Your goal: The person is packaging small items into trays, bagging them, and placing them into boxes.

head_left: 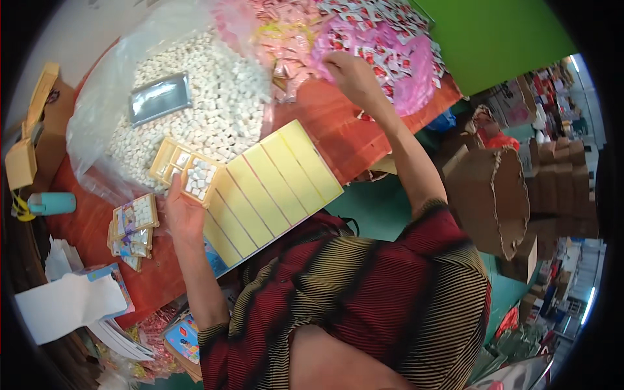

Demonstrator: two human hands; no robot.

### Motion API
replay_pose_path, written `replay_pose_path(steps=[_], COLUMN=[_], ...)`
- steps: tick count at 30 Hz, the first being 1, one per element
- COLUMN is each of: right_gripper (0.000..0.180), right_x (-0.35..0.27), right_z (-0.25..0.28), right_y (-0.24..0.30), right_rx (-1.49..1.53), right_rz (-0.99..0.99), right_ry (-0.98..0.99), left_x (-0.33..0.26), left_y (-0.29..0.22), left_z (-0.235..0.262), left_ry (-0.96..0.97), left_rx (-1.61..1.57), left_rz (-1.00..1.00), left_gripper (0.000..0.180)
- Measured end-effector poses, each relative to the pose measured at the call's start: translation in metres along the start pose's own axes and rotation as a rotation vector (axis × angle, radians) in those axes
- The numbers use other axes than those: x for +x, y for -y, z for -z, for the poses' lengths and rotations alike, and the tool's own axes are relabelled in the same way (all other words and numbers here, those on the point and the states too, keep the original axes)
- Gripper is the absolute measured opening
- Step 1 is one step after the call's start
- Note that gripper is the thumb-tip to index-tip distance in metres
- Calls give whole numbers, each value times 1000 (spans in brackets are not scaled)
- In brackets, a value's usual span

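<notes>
Two hands split: left hand [183, 211] grips the compartment tray [185, 170], while right hand [351, 77], fingers curled, digs into pink-wrapped candies [390, 55] far right of it.

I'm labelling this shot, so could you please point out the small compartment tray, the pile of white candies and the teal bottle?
compartment tray [184, 170], head view, its middle divider.
white candies [221, 110], head view, middle of the pile.
teal bottle [52, 203], head view, its side.

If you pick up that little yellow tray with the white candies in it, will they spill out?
Probably, if tipped: the tray looks open-topped, and the white candies sit loose in its compartments. It seems light, since the left hand steadies it alone. The thin walls may flex a little.
</notes>
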State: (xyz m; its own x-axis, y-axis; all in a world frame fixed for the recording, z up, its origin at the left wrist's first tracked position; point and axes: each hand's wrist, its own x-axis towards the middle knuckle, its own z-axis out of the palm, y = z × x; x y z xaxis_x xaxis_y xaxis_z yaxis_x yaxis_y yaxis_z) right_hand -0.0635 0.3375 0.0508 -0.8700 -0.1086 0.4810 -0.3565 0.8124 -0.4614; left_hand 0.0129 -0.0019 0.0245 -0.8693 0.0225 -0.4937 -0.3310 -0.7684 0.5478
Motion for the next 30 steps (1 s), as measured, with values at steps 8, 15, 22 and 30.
replay_pose_path(steps=[8, 15, 22, 30], right_gripper=[11, 12, 16, 28], right_x=[-113, -60, -7, -15], right_z=[7, -21, -67, -67], right_y=[-26, -12, -36, -27], right_rx=[-461, -235, -269, -333], right_rz=[-230, -17, 225, 236], right_ry=[337, 308, 210, 437], left_x=[-2, -6, -10, -8], left_y=[9, 15, 12, 13], left_z=[-10, -5, -6, 0], left_ry=[41, 35, 56, 17], left_rx=[37, 38, 21, 2], left_rz=[28, 28, 28, 22], left_gripper=[34, 34, 34, 33])
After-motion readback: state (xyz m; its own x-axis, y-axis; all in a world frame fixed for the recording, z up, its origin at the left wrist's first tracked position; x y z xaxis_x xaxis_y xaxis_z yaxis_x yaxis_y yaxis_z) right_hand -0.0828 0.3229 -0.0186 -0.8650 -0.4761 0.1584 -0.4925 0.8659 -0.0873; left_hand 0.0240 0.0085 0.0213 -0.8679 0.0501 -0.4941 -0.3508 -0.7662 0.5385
